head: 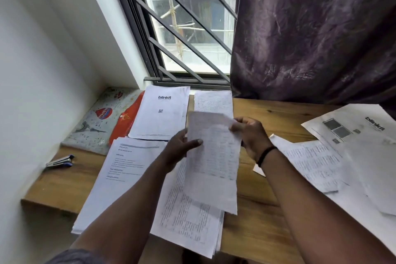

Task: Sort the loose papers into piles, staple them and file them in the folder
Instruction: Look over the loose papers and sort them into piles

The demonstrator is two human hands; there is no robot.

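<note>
Both hands [214,137] pinch sheet [212,163]; print blurred, unreadable.

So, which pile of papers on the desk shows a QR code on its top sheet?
The blinkit pile at the back, beside the folder; its top sheet carries a small QR code, unlike the others' text or tables.

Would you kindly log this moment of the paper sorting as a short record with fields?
held: one printed sheet, raised over the desk
left hand: grip on the sheet's left edge
right hand: pinches its top right corner
piles: four on the wooden desk
folder: back left, beside the wall
stapler: left edge, untouched
loose papers: at right, unsorted
</note>
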